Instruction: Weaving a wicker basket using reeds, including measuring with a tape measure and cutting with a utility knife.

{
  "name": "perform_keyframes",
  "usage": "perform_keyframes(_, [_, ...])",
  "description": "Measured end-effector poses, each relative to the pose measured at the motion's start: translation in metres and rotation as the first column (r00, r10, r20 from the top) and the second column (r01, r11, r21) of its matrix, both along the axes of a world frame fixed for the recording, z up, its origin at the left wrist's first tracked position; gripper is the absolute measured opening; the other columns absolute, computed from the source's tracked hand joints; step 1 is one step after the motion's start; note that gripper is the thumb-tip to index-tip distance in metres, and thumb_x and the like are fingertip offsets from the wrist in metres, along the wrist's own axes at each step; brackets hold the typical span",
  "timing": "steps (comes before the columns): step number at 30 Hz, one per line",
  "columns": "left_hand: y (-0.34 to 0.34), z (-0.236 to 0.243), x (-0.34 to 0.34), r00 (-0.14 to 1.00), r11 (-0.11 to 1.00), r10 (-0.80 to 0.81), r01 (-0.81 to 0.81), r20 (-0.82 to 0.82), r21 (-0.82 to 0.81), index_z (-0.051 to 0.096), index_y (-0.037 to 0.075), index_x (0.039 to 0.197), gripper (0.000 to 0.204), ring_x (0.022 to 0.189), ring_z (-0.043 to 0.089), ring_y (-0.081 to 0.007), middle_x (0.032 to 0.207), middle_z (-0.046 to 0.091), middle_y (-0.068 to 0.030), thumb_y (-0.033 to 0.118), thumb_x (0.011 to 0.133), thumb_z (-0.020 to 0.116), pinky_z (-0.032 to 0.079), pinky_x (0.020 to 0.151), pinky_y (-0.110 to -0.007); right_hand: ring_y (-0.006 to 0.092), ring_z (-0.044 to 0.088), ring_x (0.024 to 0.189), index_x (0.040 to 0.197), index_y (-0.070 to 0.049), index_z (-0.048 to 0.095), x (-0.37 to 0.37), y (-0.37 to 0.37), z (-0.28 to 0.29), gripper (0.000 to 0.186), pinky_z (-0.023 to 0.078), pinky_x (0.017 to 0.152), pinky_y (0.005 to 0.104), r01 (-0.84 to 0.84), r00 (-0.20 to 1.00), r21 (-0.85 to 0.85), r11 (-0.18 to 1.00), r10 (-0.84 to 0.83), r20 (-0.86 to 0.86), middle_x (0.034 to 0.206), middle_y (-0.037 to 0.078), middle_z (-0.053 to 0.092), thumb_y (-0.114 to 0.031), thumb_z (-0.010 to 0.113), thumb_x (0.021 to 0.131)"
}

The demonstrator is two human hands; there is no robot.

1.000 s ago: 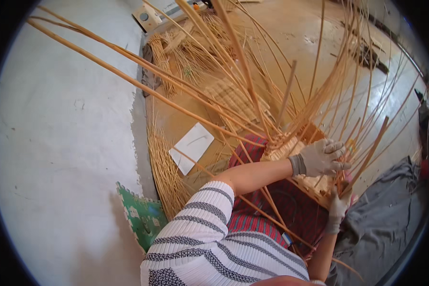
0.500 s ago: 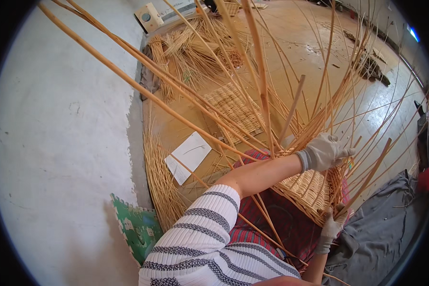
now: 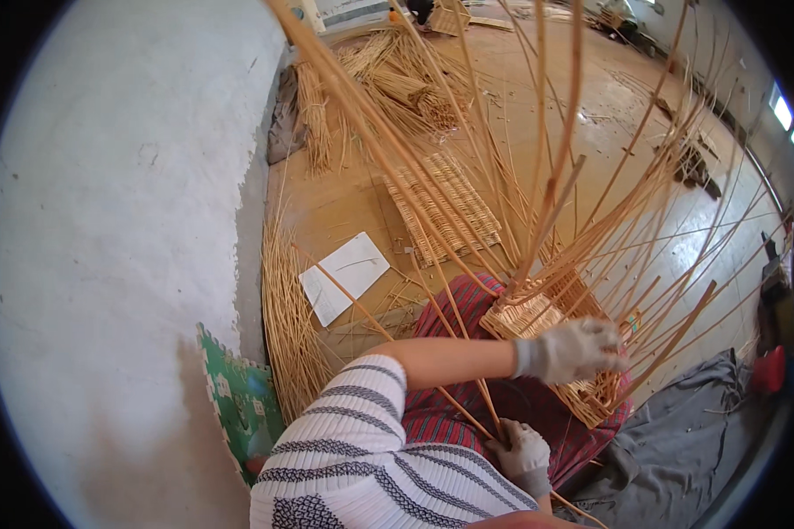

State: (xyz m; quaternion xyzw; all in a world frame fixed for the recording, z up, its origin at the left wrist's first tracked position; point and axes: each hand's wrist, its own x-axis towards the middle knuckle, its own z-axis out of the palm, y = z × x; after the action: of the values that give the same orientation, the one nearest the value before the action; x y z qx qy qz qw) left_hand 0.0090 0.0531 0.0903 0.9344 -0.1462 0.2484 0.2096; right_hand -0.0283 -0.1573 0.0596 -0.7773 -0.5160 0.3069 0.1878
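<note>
A partly woven wicker basket (image 3: pixel 525 316) rests tilted on my lap, with long rods rising from its edges. My left hand (image 3: pixel 580 350), in a pale work glove, hangs over the basket's near side. Slightly blurred, its fingers are stretched out and hold nothing that I can see. Low in front of me, my gloved right hand (image 3: pixel 522 454) is closed around wicker rods (image 3: pixel 483 392) that slant down across the red cloth (image 3: pixel 441 328). Its fingertips are partly hidden.
A flat woven panel (image 3: pixel 445 212) and a white sheet (image 3: pixel 344 278) lie on the floor ahead. Bundled rods (image 3: pixel 287 326) run along the left wall, beside a green foam mat (image 3: pixel 243 406). More rods (image 3: pixel 397 75) are heaped farther off. Grey cloth (image 3: pixel 679 441) spreads at right.
My right hand has moved left from the basket's near corner to the rods by my lap. My left hand has come nearer and lower. The basket and its upright rods have shifted and turned.
</note>
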Motion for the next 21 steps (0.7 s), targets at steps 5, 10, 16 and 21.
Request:
perform_keyframes(5, [0.010,-0.031,-0.108,0.905,0.978,-0.143,0.067,-0.401,-0.198,0.059,0.018,0.130,0.041,0.108,0.060,-0.0300,0.108,0.064,-0.0074,0.031,0.092,0.065,0.047,0.095,-0.043,0.0307,0.068,0.088,0.108,-0.011,0.069,-0.004,-0.003,-0.009,0.037,0.054,0.075,0.0423,0.064,0.997,0.032,0.997,-0.066,0.050,0.095,0.009,0.071,-0.029,0.077,0.077])
perform_keyframes(10, [0.044,-0.064,-0.171,0.901,0.965,-0.019,-0.096,-0.434,-0.243,0.070,0.015,0.112,0.031,0.099,0.062,-0.0284,0.097,0.066,-0.0064,0.032,0.086,0.070,0.047,0.093,-0.041,0.0289,0.069,0.086,0.104,-0.010,0.071,-0.012,-0.010,0.002,0.032,0.054,0.075,0.0412,0.105,0.985,0.115,0.988,-0.120,0.126,0.096,0.010,0.071,-0.022,0.077,0.076])
perform_keyframes(16, [0.051,-0.075,-0.167,0.940,0.987,0.145,-0.158,-0.309,-0.018,0.072,0.018,0.089,0.016,0.087,0.063,-0.0210,0.078,0.065,0.0010,0.025,0.075,0.073,0.048,0.079,-0.039,0.0291,0.069,0.086,0.108,-0.011,0.072,-0.028,-0.021,0.016,0.036,0.055,0.074,0.0404,0.192,0.975,0.059,0.980,-0.197,0.105,0.095,0.011,0.071,-0.019,0.078,0.074])
perform_keyframes(21, [0.044,-0.066,-0.142,0.983,0.980,0.178,-0.181,-0.040,-0.087,0.068,0.015,0.079,0.003,0.077,0.066,-0.0229,0.077,0.066,-0.0023,0.014,0.078,0.066,0.052,0.070,-0.037,0.0314,0.069,0.091,0.101,-0.016,0.075,-0.047,-0.035,-0.007,0.022,0.055,0.079,0.0410,0.267,0.957,0.092,0.959,-0.253,-0.141,0.099,0.013,0.070,-0.017,0.077,0.079])
